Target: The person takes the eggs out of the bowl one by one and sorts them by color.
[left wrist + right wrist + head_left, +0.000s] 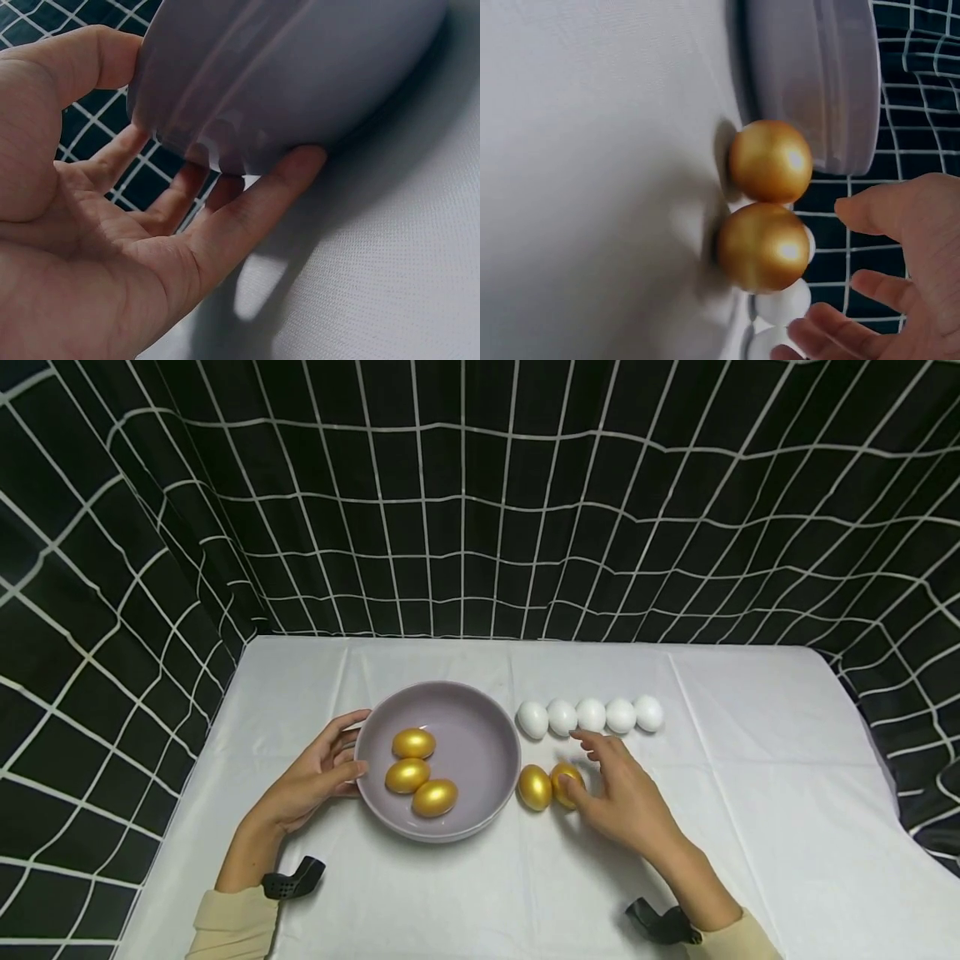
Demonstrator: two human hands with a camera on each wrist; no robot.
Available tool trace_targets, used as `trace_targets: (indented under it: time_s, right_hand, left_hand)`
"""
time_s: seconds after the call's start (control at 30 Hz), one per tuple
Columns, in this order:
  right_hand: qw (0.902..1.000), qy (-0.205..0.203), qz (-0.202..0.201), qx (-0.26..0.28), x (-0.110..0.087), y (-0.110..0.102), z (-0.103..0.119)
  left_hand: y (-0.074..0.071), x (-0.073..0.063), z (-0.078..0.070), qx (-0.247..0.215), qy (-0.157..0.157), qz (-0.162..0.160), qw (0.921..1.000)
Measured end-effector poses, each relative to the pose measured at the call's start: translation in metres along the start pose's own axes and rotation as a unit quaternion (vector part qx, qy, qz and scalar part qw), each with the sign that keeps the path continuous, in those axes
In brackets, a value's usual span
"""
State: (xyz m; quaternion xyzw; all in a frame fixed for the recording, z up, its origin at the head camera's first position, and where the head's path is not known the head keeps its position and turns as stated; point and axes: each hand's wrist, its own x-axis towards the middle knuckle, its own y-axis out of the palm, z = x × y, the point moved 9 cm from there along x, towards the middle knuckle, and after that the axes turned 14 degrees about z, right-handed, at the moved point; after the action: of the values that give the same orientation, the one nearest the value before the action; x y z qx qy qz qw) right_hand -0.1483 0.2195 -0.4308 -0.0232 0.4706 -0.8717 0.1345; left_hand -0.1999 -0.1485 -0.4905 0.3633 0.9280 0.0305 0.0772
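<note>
A wide mauve bowl (480,743) stands on the table with three golden eggs (413,743) inside, towards its left. My left hand (315,772) holds the bowl's left side, thumb at the rim and fingers spread along the outer wall, as the bowl (300,67) in the left wrist view also shows. Right of the bowl, two more golden eggs (535,787) lie side by side on the cloth. Over the right-hand one hovers my right hand (626,797), fingers loosely bent and apart. In the right wrist view a gap separates its thumb from the nearer golden egg (763,247).
Several white eggs (591,715) form a row behind the golden pair, close to my right fingertips. White cloth (765,827) covers the table. A black curtain with a white grid (480,527) hangs behind and at both sides.
</note>
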Motion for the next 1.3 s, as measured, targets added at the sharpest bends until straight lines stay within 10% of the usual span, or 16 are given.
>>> trace_targets:
  time_s: [0.7, 1.3]
  right_hand:
    - [0.9922, -0.113, 0.049, -0.015, 0.025, -0.007, 0.058]
    - [0.9547, -0.246, 0.145, -0.084, 0.050, 0.021, 0.130]
  left_hand:
    - [0.008, 0.005, 0.007, -0.003, -0.007, 0.009, 0.9999]
    - [0.002, -0.001, 0.001, -0.005, 0.007, 0.004, 1.0000]
